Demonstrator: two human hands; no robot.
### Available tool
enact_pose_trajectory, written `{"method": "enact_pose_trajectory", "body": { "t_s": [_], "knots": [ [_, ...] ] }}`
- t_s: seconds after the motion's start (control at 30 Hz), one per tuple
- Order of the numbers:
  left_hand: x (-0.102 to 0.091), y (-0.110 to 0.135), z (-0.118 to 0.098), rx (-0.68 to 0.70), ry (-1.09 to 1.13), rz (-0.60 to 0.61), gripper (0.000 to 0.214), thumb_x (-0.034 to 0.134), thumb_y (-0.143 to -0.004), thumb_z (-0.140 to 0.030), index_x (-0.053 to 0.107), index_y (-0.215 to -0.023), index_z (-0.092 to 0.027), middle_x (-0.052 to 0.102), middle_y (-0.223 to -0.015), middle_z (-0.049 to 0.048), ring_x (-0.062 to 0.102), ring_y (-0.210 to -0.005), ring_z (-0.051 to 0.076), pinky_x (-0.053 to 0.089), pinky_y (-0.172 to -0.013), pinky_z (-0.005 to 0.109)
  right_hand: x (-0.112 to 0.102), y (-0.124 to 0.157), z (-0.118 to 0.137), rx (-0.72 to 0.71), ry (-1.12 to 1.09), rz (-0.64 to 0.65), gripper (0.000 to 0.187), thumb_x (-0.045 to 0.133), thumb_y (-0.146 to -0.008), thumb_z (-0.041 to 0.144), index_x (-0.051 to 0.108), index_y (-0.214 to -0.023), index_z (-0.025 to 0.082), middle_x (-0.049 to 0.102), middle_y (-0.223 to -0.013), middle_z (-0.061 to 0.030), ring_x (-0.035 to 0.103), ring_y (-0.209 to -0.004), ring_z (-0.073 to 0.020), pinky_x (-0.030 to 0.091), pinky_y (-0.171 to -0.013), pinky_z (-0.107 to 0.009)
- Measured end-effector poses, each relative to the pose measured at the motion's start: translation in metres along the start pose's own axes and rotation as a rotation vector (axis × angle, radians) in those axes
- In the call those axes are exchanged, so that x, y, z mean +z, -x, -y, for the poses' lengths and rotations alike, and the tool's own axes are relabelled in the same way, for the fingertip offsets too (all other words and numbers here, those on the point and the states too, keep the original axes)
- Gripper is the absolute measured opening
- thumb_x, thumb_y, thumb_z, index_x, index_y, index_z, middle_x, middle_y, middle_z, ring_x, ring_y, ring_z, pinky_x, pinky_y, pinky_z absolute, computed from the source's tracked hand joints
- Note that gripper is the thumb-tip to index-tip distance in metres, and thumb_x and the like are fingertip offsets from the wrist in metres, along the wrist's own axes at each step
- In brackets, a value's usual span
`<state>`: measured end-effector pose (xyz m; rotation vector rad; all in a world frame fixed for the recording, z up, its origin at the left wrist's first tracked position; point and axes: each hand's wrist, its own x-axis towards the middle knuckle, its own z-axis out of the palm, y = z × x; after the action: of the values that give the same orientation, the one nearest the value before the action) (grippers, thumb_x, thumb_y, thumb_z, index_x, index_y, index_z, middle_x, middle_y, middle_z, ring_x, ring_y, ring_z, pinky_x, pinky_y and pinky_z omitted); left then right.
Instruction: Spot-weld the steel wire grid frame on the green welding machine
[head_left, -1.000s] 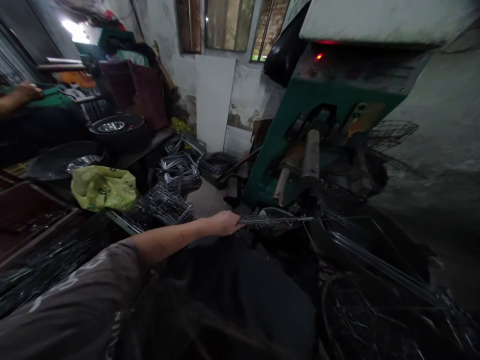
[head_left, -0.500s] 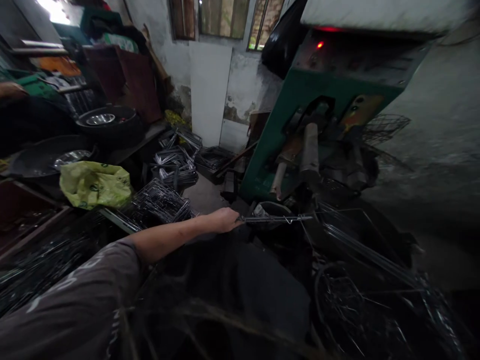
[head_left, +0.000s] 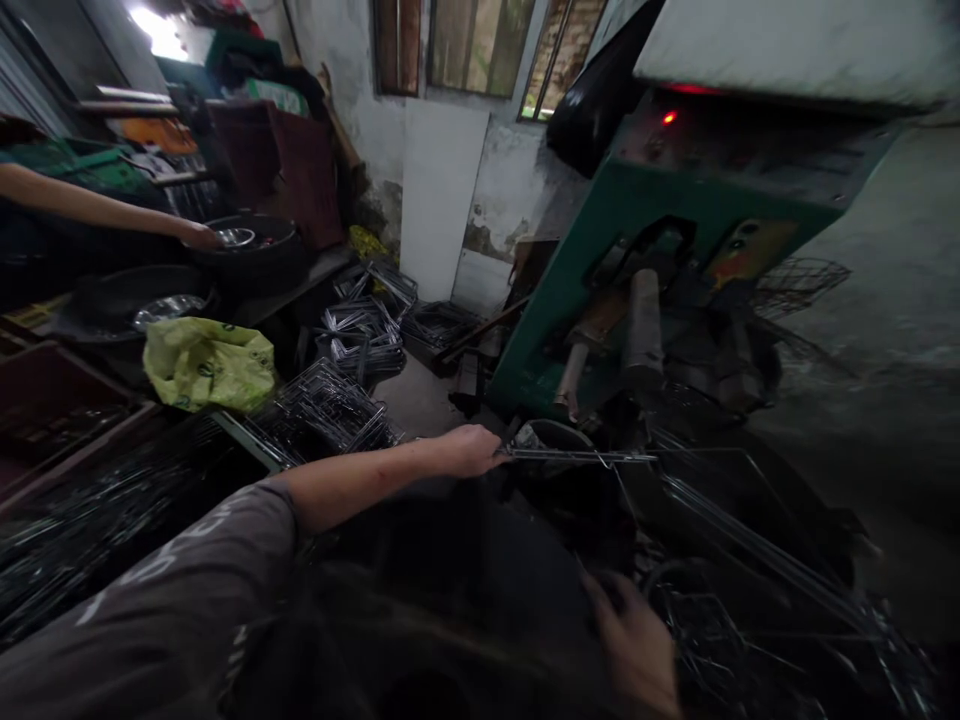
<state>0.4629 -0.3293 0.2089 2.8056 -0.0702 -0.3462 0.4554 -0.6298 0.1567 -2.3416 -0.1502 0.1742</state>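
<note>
While the left arm stretches out over a dark lap, these are the parts of the scene and the likely reasons for how they lie:

Left hand: closed around the near end of a flat wire frame, gripping it at the edge, which seems to keep the fingers clear of the machine ahead.

Wire frame: held level and edge-on, pointing toward the green press; it hangs just in front of the rollers, apart from them as far as the blur lets me judge.

Right hand: low in the picture, blurred, fingers spread fairly wide over a heap of tangled wire pieces; whether it touches any of them I cannot tell.

Green press: its red lamp glows, so it looks powered; the rollers face the person, within arm's reach.

Stacked wire frames: piled on the floor to the left, near enough to be taken from or added to without rising.

Yellow-green bag: crumpled on the bench edge, well apart from the hands.

Other person's hand: reaching to a dark round basin at far left, busy with separate work.
</note>
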Motion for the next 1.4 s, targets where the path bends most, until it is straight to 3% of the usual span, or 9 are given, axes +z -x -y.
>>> {"method": "enact_pose_trajectory", "body": {
  "t_s": [0.13, 0.2, 0.3, 0.43, 0.5, 0.6, 0.73, 1.03, 1.4],
  "knots": [
    [-0.002, -0.001, -0.011, 0.028, 0.023, -0.018, 0.044, 0.039, -0.095, -0.043, 0.067, -0.094, -0.010, 0.069, -0.089, 0.0143, 0.066, -0.090, 0.024, 0.047, -0.078, 0.028, 0.041, -0.058, 0.072, -0.054, -0.139, 0.134, 0.042, 0.054, -0.050, 0.062, 0.061, -0.061, 0.022, 0.064, -0.060, -0.0070, 0.059, -0.058, -0.0234, 0.045, -0.055, -0.034],
    [-0.003, -0.001, -0.012, 0.042, 0.014, -0.019, 0.046, 0.038, -0.096, -0.044, 0.067, -0.095, -0.009, 0.069, -0.088, 0.0147, 0.066, -0.090, 0.025, 0.048, -0.078, 0.029, 0.050, -0.070, 0.098, -0.010, -0.253, 0.204, 0.043, 0.057, -0.050, 0.060, 0.060, -0.064, 0.020, 0.056, -0.048, -0.0022, 0.051, -0.045, -0.0180, 0.039, -0.046, -0.031],
    [-0.003, -0.002, -0.010, 0.036, 0.001, -0.007, 0.045, 0.037, -0.096, -0.043, 0.067, -0.096, -0.010, 0.070, -0.090, 0.0146, 0.066, -0.090, 0.024, 0.049, -0.077, 0.029, 0.054, -0.071, 0.114, 0.095, -0.543, 0.251, 0.047, 0.067, -0.053, 0.059, 0.059, -0.073, 0.018, 0.046, -0.041, 0.0053, 0.042, -0.037, -0.0117, 0.035, -0.040, -0.025],
    [0.002, -0.007, -0.006, 0.007, 0.012, -0.024, 0.046, 0.036, -0.096, -0.045, 0.067, -0.096, -0.011, 0.070, -0.090, 0.0137, 0.067, -0.091, 0.024, 0.050, -0.077, 0.028, 0.066, -0.070, 0.106, 0.269, -0.952, 0.189, 0.051, 0.082, -0.043, 0.045, 0.057, -0.079, 0.018, 0.061, -0.060, 0.0035, 0.048, -0.044, -0.0088, 0.043, -0.042, -0.022],
    [0.005, -0.009, -0.005, 0.006, 0.020, -0.033, 0.047, 0.035, -0.096, -0.046, 0.067, -0.097, -0.011, 0.070, -0.090, 0.0139, 0.067, -0.092, 0.024, 0.050, -0.078, 0.028, 0.076, -0.071, 0.099, 0.308, -1.098, 0.151, 0.049, 0.082, -0.047, 0.038, 0.056, -0.084, 0.020, 0.066, -0.072, 0.0020, 0.055, -0.051, -0.0106, 0.047, -0.046, -0.023],
    [0.008, -0.013, -0.003, 0.003, 0.032, -0.054, 0.048, 0.035, -0.096, -0.046, 0.067, -0.097, -0.010, 0.070, -0.090, 0.0150, 0.067, -0.093, 0.025, 0.050, -0.079, 0.030, 0.088, -0.074, 0.095, 0.286, -1.190, 0.151, 0.040, 0.077, -0.057, 0.038, 0.054, -0.085, 0.022, 0.066, -0.075, 0.0017, 0.063, -0.063, -0.0157, 0.052, -0.055, -0.028],
    [0.009, -0.019, -0.002, -0.009, 0.042, -0.072, 0.047, 0.035, -0.096, -0.046, 0.067, -0.096, -0.011, 0.070, -0.091, 0.0152, 0.067, -0.093, 0.025, 0.050, -0.079, 0.030, 0.093, -0.077, 0.103, 0.283, -1.293, 0.129, 0.036, 0.079, -0.055, 0.033, 0.055, -0.080, 0.021, 0.067, -0.075, 0.0014, 0.064, -0.068, -0.0168, 0.055, -0.067, -0.033],
    [0.002, -0.030, -0.005, 0.000, 0.029, -0.069, 0.048, 0.034, -0.097, -0.044, 0.066, -0.099, -0.009, 0.070, -0.096, 0.0164, 0.067, -0.097, 0.025, 0.051, -0.081, 0.030, 0.089, -0.091, 0.106, 0.283, -1.348, 0.114, 0.025, 0.075, -0.059, 0.025, 0.055, -0.075, 0.022, 0.067, -0.072, -0.0006, 0.064, -0.067, -0.0192, 0.056, -0.067, -0.040],
    [0.007, -0.059, -0.003, 0.008, 0.052, -0.099, 0.045, 0.037, -0.097, -0.041, 0.068, -0.097, -0.009, 0.070, -0.094, 0.0160, 0.067, -0.095, 0.023, 0.050, -0.080, 0.028, 0.090, -0.117, 0.095, 0.233, -1.313, 0.131, 0.038, 0.079, -0.054, 0.033, 0.053, -0.080, 0.021, 0.067, -0.074, 0.0006, 0.064, -0.067, -0.0181, 0.055, -0.064, -0.036]
  ]
}}
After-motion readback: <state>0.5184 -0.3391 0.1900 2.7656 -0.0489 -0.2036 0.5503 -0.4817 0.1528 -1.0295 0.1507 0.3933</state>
